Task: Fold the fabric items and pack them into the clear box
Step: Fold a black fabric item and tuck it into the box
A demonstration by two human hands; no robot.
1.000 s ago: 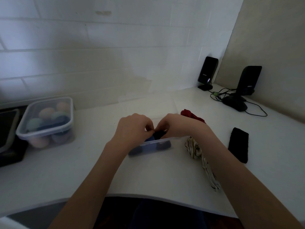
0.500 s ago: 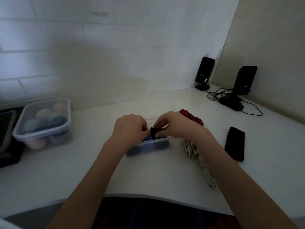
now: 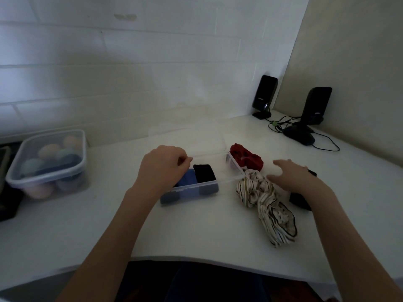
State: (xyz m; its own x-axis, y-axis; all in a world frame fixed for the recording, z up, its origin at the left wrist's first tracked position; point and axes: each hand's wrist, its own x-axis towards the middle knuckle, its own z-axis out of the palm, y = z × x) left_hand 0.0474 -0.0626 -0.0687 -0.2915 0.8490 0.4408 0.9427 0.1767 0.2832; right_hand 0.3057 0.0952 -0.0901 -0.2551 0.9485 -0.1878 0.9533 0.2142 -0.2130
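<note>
Now left hand (image 3: pixel 162 163) curled, right hand (image 3: pixel 290 176) spread

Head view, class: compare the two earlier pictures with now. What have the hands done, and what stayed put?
The right hand has let go of the black fabric, now lying in the clear box, and moved right, open over the striped cloth. The left hand stays curled at the box. Red fabric and striped cloth are unmoved.
</note>
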